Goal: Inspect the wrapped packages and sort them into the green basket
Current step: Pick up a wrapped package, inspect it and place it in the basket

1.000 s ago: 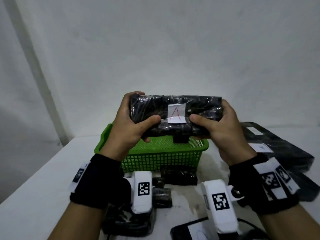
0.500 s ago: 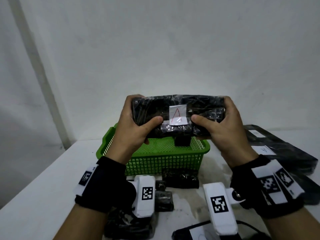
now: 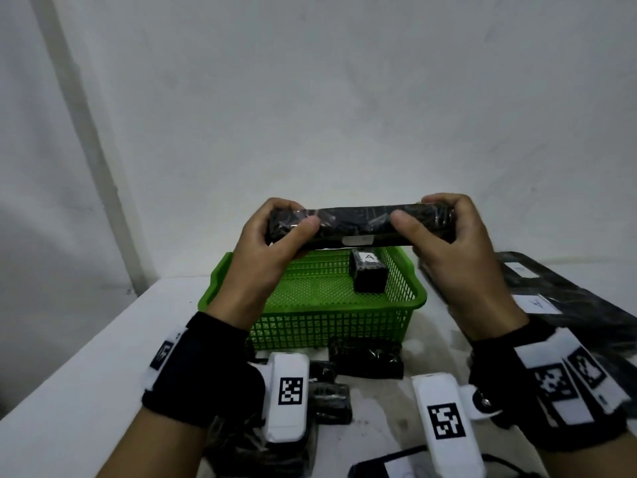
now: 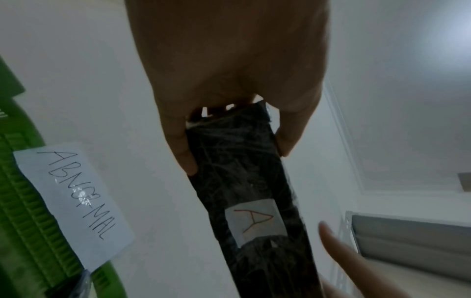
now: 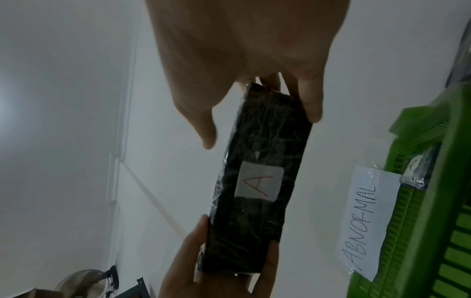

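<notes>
The left hand [image 3: 265,250] has its thumb curled over the near face and its fingers wrapped round the far side of one end of a long black package [image 3: 358,222], and the right hand [image 3: 451,250] clamps the other end the same way, thumb in front and fingers behind. Between them the package is held level in the air, above the far edge of the green basket [image 3: 331,322] and not touching it. It is wrapped in clear crinkled film, and the wrist views show a white label [image 4: 256,220] with a red letter A on the side turned away from the head camera. Inside the basket, near its right wall, stands a small black package [image 3: 368,276] with its own A label on top. A paper sign [image 5: 367,221] reading ABNORMAL is fixed to the outer wall of the basket. The basket sits on a white table [image 3: 86,367]. Just in front of it lie several more small black wrapped packages [image 3: 367,360], partly hidden by the wrists. To the right, flat black wrapped packages [image 3: 568,305] with white labels are stacked, reaching toward the table's right edge. Both wrists wear black bands with white camera units and square printed markers.
</notes>
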A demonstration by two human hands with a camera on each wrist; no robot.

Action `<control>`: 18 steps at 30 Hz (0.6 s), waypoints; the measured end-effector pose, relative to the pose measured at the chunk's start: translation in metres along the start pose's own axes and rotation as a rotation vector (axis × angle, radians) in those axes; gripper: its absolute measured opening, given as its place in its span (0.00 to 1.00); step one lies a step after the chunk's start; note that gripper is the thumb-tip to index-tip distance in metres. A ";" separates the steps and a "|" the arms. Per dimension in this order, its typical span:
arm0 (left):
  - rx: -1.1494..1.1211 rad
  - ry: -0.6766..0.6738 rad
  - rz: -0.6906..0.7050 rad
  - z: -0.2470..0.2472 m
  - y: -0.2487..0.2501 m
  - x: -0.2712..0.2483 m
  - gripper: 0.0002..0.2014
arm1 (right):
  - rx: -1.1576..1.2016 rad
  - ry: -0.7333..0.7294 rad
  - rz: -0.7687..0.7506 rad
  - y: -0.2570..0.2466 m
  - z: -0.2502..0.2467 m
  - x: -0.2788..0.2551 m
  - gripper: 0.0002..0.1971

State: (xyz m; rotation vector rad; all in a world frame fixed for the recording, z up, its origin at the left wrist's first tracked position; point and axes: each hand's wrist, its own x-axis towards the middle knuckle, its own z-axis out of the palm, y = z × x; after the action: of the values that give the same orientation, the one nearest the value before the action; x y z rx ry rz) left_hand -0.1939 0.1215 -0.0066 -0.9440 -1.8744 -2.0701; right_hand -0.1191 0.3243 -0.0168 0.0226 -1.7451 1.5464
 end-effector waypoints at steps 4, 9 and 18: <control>0.032 -0.004 0.061 0.006 -0.005 -0.002 0.08 | 0.029 0.044 -0.049 -0.001 -0.006 0.001 0.23; 0.031 0.020 0.087 0.007 -0.004 0.000 0.09 | 0.010 0.027 -0.099 -0.002 -0.009 0.003 0.21; -0.050 0.024 -0.231 -0.005 0.001 0.007 0.20 | -0.180 -0.011 -0.249 -0.009 -0.009 0.001 0.21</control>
State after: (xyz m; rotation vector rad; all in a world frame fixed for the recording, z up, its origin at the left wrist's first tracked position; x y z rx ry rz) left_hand -0.2006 0.1186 -0.0019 -0.7386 -2.0116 -2.2557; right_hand -0.1111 0.3303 -0.0093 0.1527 -1.8088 1.2088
